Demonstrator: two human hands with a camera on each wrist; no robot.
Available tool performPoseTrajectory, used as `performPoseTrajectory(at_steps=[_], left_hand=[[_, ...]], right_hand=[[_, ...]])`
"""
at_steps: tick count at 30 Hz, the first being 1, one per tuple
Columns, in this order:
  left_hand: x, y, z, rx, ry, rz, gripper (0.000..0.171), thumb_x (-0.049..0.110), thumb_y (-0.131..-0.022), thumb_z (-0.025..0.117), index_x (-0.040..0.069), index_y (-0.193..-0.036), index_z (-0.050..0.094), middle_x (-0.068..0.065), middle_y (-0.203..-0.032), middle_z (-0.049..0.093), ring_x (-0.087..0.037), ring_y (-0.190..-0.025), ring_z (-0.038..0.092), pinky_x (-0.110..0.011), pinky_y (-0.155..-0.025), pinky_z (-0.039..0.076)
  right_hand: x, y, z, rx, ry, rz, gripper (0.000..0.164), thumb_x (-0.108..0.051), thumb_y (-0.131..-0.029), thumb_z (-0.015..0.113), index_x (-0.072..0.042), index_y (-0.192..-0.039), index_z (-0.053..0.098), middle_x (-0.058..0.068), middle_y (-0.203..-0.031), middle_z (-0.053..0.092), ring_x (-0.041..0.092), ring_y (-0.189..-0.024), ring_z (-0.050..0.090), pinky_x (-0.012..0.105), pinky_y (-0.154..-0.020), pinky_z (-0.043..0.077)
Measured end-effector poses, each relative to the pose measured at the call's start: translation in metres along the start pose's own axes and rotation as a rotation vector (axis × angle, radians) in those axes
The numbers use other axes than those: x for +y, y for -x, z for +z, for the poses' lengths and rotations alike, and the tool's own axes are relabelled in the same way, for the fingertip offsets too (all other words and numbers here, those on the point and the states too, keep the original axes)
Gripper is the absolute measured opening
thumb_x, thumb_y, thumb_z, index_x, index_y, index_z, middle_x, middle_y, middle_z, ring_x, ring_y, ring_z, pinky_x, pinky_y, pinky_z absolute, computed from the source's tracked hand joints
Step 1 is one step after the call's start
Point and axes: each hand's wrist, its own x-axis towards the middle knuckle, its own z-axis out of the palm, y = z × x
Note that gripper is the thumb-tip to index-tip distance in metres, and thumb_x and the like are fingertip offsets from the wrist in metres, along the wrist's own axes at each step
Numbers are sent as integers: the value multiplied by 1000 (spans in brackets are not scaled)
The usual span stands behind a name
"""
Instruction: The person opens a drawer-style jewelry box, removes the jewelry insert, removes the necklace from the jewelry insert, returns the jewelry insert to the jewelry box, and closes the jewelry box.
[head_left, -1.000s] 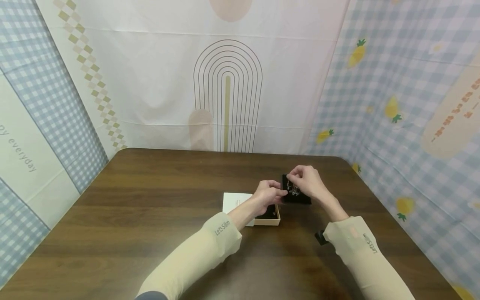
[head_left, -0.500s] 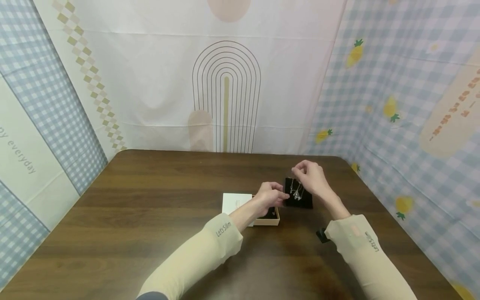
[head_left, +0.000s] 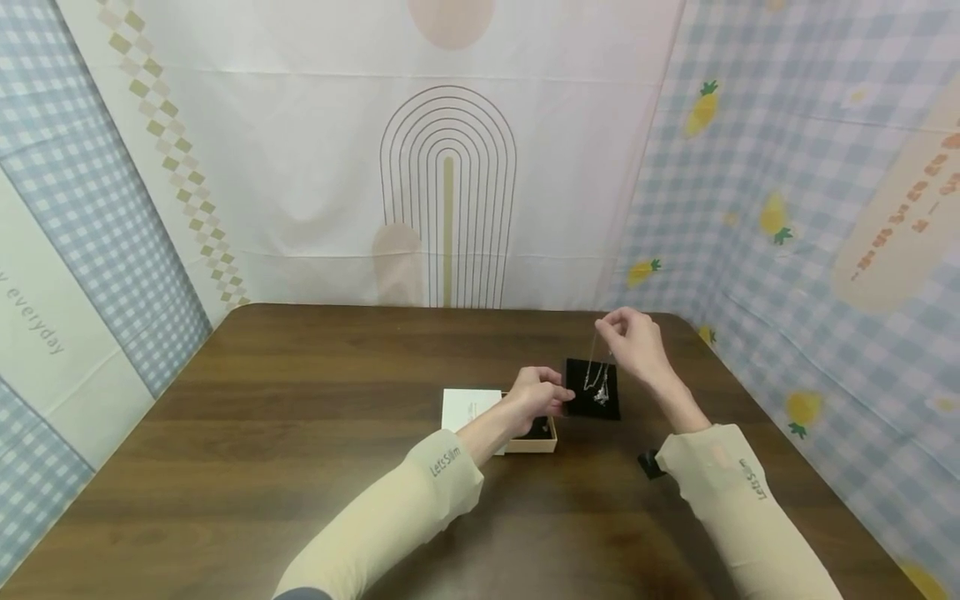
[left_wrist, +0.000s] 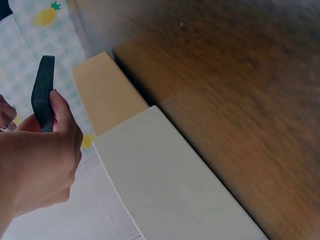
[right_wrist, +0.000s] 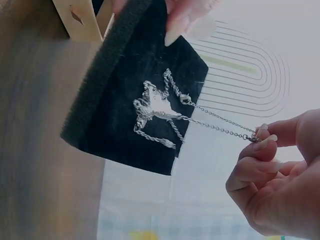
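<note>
My left hand point(head_left: 531, 392) pinches a black foam pad point(head_left: 577, 407) at its left edge, thumb on the face. In the left wrist view the pad point(left_wrist: 44, 90) appears edge-on, as a thin dark strip. Lying bunched across its face is a silver necklace point(right_wrist: 156, 106) with a shiny cluster in the middle. My right hand point(head_left: 636, 343), above and right of the pad, pinches the thin chain between thumb and forefinger. Two strands run taut from the fingertips down to the pad in the right wrist view.
Just left of the pad, a tan box point(head_left: 534, 447) sits on the brown table point(head_left: 315, 400), its white cover point(head_left: 467, 408) over the left part. Something dark shows inside. A small black object point(head_left: 651, 464) lies beside the right sleeve. Printed cloths hang behind and at both sides.
My right hand has risen up and to the right from the pad, drawing the chain out into a longer visible stretch. The left hand still holds the pad in nearly the same place.
</note>
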Motion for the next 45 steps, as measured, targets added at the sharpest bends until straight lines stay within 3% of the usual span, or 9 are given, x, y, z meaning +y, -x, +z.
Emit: performPoseTrajectory(at_steps=[11, 20, 27, 32, 39, 45], left_hand=[[0, 3, -1, 11, 3, -1, 26, -6, -84, 67, -6, -107, 56, -9, -91, 59, -14, -69, 57, -30, -75, 59], [-1, 4, 0, 3, 3, -9, 24, -6, -83, 67, -5, -105, 56, -6, -86, 57, -13, -68, 57, -29, -73, 59], [-2, 4, 2, 4, 7, -6, 25, -6, -83, 67, -7, -106, 56, -9, -91, 59, -15, -71, 59, -34, -78, 59], [-4, 3, 2, -4, 2, -11, 24, -6, -84, 66, -6, -106, 55, -9, -94, 58, -14, -71, 58, -32, -77, 59], [-6, 3, 1, 7, 3, -28, 24, -5, -83, 68, -5, -104, 56, -8, -93, 57, -14, -69, 58, -31, -74, 59], [-4, 2, 2, 0, -21, -27, 23, -4, -82, 69, -4, -102, 56, -8, -94, 57, -14, -70, 60, -30, -74, 59]], right_hand=[[0, -1, -15, 35, -13, 3, 26, -22, -98, 54, 3, -102, 63, 21, -81, 70, 16, -61, 60, 26, -52, 46], [-3, -1, -24, 29, -117, 24, 24, -20, -97, 55, 3, -104, 60, 17, -79, 70, 14, -49, 57, 26, -47, 49], [-7, -2, -34, 14, -175, 27, 27, -22, -97, 56, 4, -106, 58, -5, -70, 68, 11, -47, 56, 29, -49, 52], [-8, -3, -41, 12, -202, 30, 31, -23, -97, 57, 5, -109, 58, -5, -72, 69, 12, -48, 56, 25, -49, 50], [-6, -7, -46, 37, -223, 24, 28, -18, -97, 55, 7, -109, 59, -21, -62, 60, 5, -45, 51, 23, -47, 48], [-11, -9, -50, 87, -275, 12, 27, -18, -95, 58, 7, -105, 59, -19, -61, 62, 7, -43, 52, 21, -43, 46]])
